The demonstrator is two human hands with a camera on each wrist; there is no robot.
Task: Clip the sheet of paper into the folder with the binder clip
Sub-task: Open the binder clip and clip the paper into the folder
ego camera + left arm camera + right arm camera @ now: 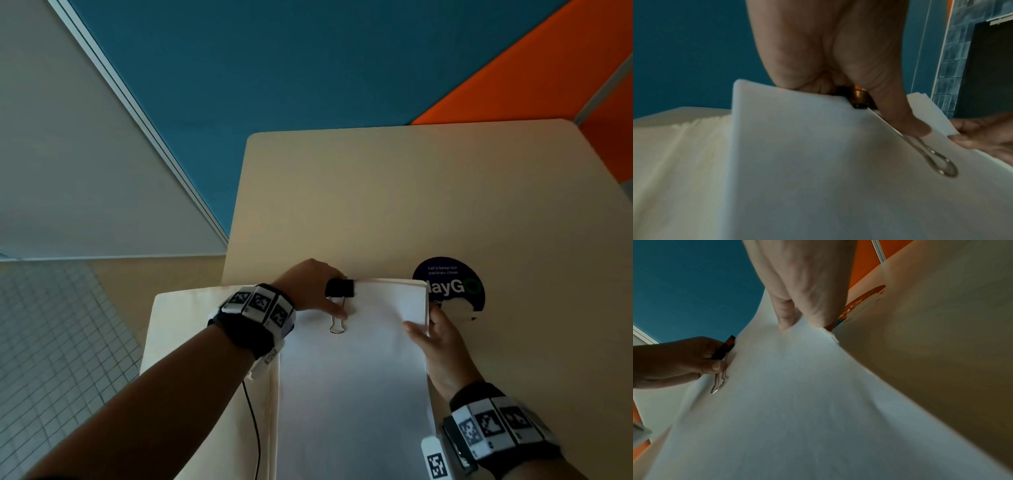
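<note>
A white sheet of paper lies on the right half of an open cream folder on the table. A black binder clip sits on the top edge of the sheet and folder, its silver wire handle folded down flat on the paper. My left hand holds the clip, thumb pressing the handle, fingers behind the edge. My right hand pinches the top right corner of the sheet and folder, thumb on top. The clip shows at the left of the right wrist view.
The beige table reaches far and right, with a round dark sticker just beyond the folder's right corner. The folder's left flap hangs past the table's left edge over a tiled floor. Blue and orange walls stand behind.
</note>
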